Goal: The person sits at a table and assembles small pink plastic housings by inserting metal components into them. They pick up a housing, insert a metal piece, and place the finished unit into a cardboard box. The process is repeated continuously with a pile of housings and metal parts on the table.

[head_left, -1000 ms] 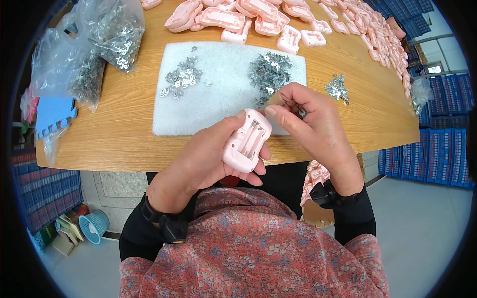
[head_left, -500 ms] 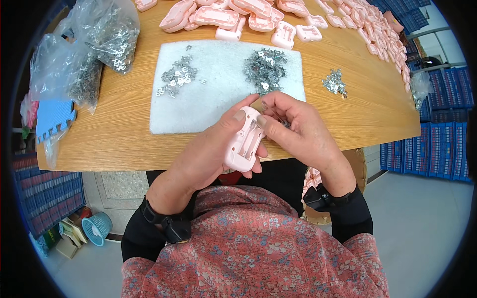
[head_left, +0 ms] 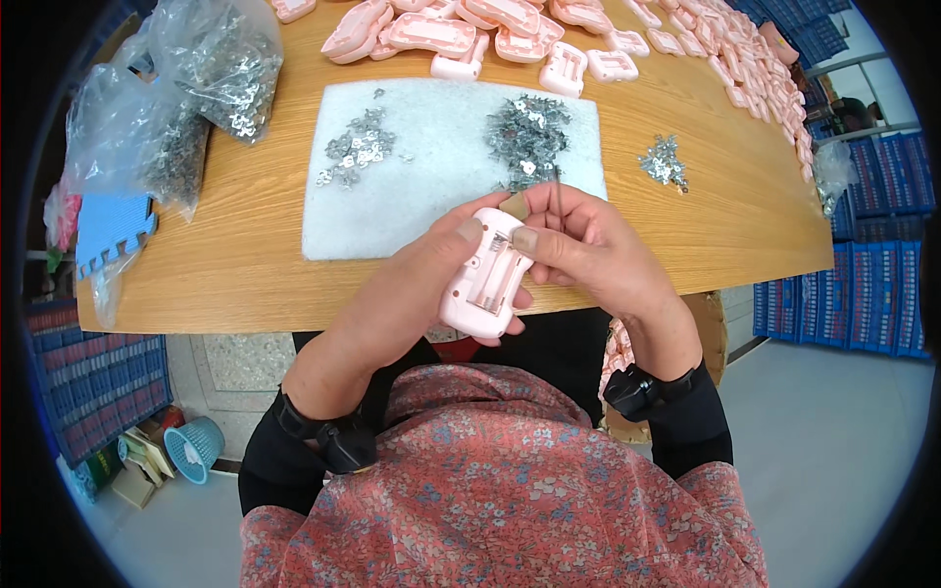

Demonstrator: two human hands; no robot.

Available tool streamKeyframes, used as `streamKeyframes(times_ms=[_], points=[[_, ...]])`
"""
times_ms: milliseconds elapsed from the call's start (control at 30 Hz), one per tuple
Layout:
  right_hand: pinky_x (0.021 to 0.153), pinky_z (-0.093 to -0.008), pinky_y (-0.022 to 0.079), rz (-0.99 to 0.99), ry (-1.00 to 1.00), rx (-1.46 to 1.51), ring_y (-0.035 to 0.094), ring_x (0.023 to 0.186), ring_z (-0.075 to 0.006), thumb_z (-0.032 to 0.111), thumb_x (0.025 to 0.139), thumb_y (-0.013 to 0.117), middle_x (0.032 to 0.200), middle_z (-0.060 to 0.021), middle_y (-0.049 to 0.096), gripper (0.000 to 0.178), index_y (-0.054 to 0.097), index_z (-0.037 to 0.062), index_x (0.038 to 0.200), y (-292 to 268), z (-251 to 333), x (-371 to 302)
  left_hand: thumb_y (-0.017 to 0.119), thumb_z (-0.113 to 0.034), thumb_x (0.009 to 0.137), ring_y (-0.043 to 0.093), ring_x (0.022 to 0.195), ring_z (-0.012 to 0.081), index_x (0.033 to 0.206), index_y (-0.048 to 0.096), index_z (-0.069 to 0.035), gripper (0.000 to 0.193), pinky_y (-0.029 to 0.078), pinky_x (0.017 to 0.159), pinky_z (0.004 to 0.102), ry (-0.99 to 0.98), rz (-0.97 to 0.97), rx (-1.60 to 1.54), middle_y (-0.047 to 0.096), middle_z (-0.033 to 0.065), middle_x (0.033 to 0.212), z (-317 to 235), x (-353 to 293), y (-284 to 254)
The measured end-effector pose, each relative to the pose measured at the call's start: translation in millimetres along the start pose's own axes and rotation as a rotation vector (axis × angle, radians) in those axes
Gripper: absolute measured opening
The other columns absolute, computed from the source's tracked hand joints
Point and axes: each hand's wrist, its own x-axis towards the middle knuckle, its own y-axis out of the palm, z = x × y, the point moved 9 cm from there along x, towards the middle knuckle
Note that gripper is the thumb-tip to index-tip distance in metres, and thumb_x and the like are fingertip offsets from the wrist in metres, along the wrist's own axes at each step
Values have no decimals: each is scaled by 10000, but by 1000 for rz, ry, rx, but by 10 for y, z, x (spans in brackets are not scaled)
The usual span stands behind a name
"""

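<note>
My left hand is closed around a pale pink plastic battery casing, with its open battery compartment facing up. Coiled springs and metal contacts show at the compartment's ends. The thumb of my right hand presses at the compartment's upper right edge, its other fingers curled behind. A thin dark rod sticks up from among those fingers; the rest of it is hidden. A small tan patch shows between the two hands at the casing's top. Beyond them lies a white foam sheet bearing a left pile and a right pile of small metal contact plates.
Several pink casings lie at the table's back, with a long heap along the right. A small pile of metal pieces sits right of the foam. Clear bags of metal parts and a blue foam mat are at left.
The casing has turned slightly, showing more of its compartment. My right thumb has shifted a little along its edge, and the dark rod now stands visible above my right fingers.
</note>
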Motion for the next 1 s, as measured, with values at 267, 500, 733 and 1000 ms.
streamKeyframes(times_ms=[267, 500, 733, 1000], points=[[656, -206, 453, -71, -94, -173, 527, 733, -36, 159, 916, 706, 837, 16, 594, 266, 576, 10, 1095, 7, 31, -44, 471, -43, 976, 637, 893, 129, 1363, 485, 8, 391, 511, 798, 268, 233, -105, 804, 666, 76, 999, -339, -38, 32], [637, -194, 434, -129, -133, 45, 506, 723, -29, 140, 943, 667, 808, 35, 563, 254, 565, -2, 1127, 13, 143, -106, 426, -160, 1016, 604, 731, 171, 1314, 510, 4, 349, 499, 670, 294, 223, -121, 692, 625, 54, 906, -238, 7, -38], [627, -174, 406, -101, -232, -60, 475, 708, -7, 116, 933, 683, 796, 68, 526, 263, 594, -1, 1151, 25, 108, -69, 517, -379, 1004, 498, 611, 140, 1335, 486, -26, 485, 431, 541, 288, 6, 61, -188, 530, 64, 863, 16, 22, -25], [575, -195, 358, -123, -182, -75, 391, 648, -14, 158, 875, 747, 703, 87, 452, 192, 700, 11, 989, -45, 13, 1, 454, -392, 1023, 469, 515, 135, 1246, 523, -91, 381, 367, 449, 294, -23, 179, -250, 549, 101, 872, 95, 22, 54]])
